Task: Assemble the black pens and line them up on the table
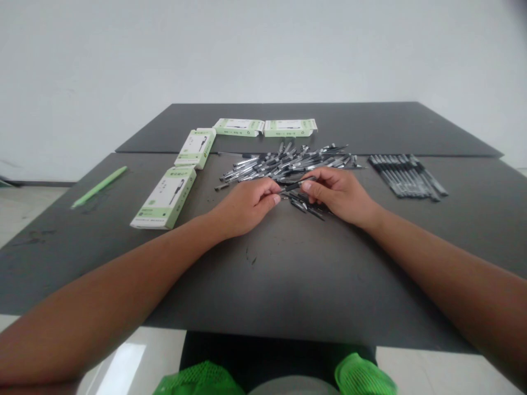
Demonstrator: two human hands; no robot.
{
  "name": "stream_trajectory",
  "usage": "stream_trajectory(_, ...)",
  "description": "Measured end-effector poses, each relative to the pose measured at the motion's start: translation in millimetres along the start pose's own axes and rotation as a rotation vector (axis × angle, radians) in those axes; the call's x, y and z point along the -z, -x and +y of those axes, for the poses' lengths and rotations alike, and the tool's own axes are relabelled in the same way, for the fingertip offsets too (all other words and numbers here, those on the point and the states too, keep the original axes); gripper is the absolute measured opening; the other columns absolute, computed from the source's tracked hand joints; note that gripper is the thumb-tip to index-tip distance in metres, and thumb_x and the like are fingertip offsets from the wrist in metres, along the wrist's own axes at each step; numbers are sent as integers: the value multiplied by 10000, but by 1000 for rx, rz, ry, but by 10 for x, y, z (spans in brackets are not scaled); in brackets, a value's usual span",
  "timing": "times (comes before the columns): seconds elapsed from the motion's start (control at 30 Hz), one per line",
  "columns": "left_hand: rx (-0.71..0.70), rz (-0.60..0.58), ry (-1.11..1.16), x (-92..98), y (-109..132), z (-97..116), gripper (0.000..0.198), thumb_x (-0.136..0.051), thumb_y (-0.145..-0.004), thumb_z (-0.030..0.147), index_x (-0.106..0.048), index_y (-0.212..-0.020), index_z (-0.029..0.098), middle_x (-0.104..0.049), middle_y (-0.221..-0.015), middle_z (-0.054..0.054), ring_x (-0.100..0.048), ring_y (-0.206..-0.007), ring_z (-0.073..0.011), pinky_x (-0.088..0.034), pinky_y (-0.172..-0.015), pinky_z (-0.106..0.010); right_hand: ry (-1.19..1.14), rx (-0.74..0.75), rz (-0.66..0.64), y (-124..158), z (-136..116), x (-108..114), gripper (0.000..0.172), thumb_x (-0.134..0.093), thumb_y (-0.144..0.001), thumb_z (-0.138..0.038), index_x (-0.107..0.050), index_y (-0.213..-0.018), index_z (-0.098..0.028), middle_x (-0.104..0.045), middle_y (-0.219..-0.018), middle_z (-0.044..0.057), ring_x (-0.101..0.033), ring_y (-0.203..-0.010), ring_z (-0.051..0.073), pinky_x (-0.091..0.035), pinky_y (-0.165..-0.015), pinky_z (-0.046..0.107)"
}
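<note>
item, risk: one slim pen (293,186), held above the near edge of a loose pile of pens (284,163) at mid-table. likeliest fault: a slip, since the grip appears to be fingertips only; a dropped pen would probably be lost among its look-alikes.

item, risk: stray pens (300,205) lying just under the right hand (343,196); a low wrist could knock or scatter them over the table (263,274).

item, risk: row of pens (405,176), side by side to the right, nothing visible penning them in; a brushing forearm might skew it.

item, left hand (247,207): thumb and forefinger closed narrowly on one end of the pen, other fingers curled.

item, right hand: thumb and fingertips pinched on the pen's other end; whether cap or barrel, cannot tell.
</note>
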State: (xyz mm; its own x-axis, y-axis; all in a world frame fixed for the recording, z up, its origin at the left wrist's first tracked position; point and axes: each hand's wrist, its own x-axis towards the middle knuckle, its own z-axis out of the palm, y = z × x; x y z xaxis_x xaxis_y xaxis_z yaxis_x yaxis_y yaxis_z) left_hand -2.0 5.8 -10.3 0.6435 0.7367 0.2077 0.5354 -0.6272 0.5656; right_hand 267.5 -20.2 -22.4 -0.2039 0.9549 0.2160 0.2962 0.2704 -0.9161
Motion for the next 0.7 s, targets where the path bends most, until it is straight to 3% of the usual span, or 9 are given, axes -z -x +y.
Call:
stream_trajectory(0.1, -5, -6, -15, 5, -3, 4, 236, -585, -1064, 383, -726, -1102, 198, -752, -873, -5, -663, -791, -178, -458, -756, -314, -119, -5, 65, -13, 18, -2, 327, -839, -941, -529, -779, -1055, -229, -721, -766, 8, -625, -656, 169, -505, -635, 325)
stream_trajectory(0.23, -22, -14, -28, 11, -6, -2, 246, -580, -1069, 395, -729, -1097, 202, -777, -944, -20, -684, -838, -188, -473, -778, -323, -263, 21, 210, -49, 5, 22, 226, -849, -901, -434, -725, -943, -250, -706, -759, 10, -644, -678, 187, -539, -646, 349)
stream_trajectory(0.43, -12, -14, 12, 4, 11, -15, 233, -623, -1052, 390, -738, -1142, 208, -811, -1031, -39, -744, -918, -210, -520, -820, -342, -317, 36, 365, -96, -112, 219, 287, -825, -860, -372, -560, -813, -272, -790, -978, 66, -708, -769, 226, -596, -705, 424)
stream_trajectory(0.6, 2, -15, 38, -5, 23, -14, 237, -642, -1047, 397, -743, -1145, 207, -822, -1042, -46, -768, -949, -218, -553, -837, -346, -362, 134, 475, -144, -119, 512, 309, -852, -850, -289, -554, -771, -280, -686, -795, 41, -671, -732, 213, -501, -626, 389)
stream_trajectory(0.7, 14, -17, 48, -3, 26, -3, 232, -650, -1039, 387, -746, -1149, 207, -829, -1063, -60, -778, -983, -229, -570, -829, -345, -318, 94, 582, -199, -87, 704, 246, -851, -862, -229, -618, -789, -261, -679, -759, 42, -611, -649, 173, -433, -578, 377)
